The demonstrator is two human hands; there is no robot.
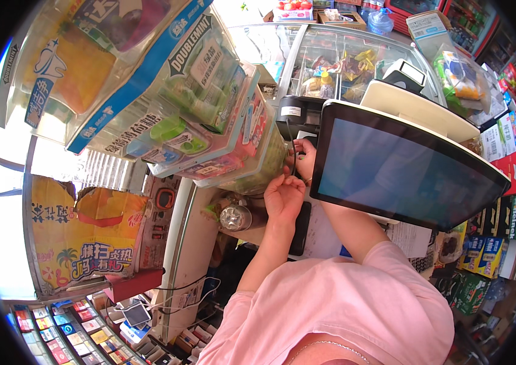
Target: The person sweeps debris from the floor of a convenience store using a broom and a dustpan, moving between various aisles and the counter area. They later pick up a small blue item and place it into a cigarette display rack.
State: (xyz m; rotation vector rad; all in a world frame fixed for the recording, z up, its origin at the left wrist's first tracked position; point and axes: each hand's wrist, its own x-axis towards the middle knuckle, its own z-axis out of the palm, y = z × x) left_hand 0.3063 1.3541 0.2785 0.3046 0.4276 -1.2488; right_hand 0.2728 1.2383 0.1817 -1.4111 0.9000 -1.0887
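Observation:
My left hand (284, 196) is beside the clear candy containers (258, 150), its fingers curled near a dark cable (292, 150); whether it grips anything is not plain. Above it, my right hand (303, 157) reaches behind the left edge of a large touchscreen monitor (404, 169), its fingers close to the same cable. The monitor hides part of that hand and wrist. Just above my right hand stands a black device (299, 114) with a white label. Below the containers a clear jar or bottle (235, 217) stands left of my left wrist.
Stacked gum containers (166, 82) rise at the left. A glass-topped freezer (317, 64) holds packaged goods behind the monitor. Papers (408, 237) and a keyboard (422, 262) lie by my right arm. Boxed drinks (486, 255) are at the right. Cables and small boxes (79, 337) are at lower left.

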